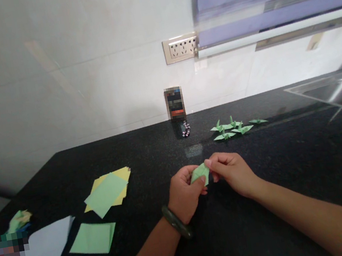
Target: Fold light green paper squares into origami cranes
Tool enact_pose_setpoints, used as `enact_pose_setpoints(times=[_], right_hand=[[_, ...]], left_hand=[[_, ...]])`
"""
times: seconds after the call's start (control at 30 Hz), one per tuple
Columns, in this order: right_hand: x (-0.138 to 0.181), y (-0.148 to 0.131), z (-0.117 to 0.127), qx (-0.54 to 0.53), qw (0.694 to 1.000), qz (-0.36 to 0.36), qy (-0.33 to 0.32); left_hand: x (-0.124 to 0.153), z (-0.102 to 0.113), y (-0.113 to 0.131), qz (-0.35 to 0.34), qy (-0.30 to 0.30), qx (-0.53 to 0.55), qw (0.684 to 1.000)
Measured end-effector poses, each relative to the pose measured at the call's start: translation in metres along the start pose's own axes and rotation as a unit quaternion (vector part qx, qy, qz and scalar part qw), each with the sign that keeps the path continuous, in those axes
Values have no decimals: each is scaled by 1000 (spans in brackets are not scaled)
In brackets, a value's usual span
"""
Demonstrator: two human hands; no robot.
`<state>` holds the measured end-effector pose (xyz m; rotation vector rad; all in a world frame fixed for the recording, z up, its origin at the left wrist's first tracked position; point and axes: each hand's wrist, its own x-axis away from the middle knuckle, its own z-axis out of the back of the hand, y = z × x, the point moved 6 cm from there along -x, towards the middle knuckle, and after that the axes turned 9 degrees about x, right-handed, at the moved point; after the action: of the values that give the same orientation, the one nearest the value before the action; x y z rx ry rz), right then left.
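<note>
A small folded piece of light green paper (200, 173) is pinched between both hands over the black countertop (278, 162). My left hand (184, 195), with a dark bangle on the wrist, holds its lower left side. My right hand (231, 172) grips its upper right corner with thumb and fingers. Much of the paper is hidden by my fingers.
Several finished green paper cranes (235, 128) lie further back on the right. Green and yellow paper squares (107, 191), a green folded sheet (94, 239) and a white sheet (47, 249) lie at left. A phone (175, 105) leans on the wall, beads (186, 128) beside it. A steel sink (341, 88) sits far right.
</note>
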<state>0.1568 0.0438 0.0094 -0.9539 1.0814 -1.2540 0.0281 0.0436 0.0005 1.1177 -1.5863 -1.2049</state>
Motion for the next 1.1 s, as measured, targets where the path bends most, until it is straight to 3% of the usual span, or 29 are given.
enact_pose_setpoints(times=[0.2, 0.37, 0.63, 0.9, 1.1], right_hand=[[-2, 5, -3, -63, 997, -39, -25], [0, 5, -11, -37, 996, -47, -60], [0, 5, -6, -16, 999, -31, -17], [0, 4, -3, 14, 1000, 2, 9], [2, 2, -6, 89, 996, 15, -8]], left_hand=[[-1, 2, 0, 2, 11, 15, 1000], [-2, 2, -1, -6, 15, 9, 1000], [0, 0, 1, 6, 19, 61, 998], [-4, 5, -12, 50, 41, 178, 982], [-7, 20, -3, -33, 87, 29, 995]])
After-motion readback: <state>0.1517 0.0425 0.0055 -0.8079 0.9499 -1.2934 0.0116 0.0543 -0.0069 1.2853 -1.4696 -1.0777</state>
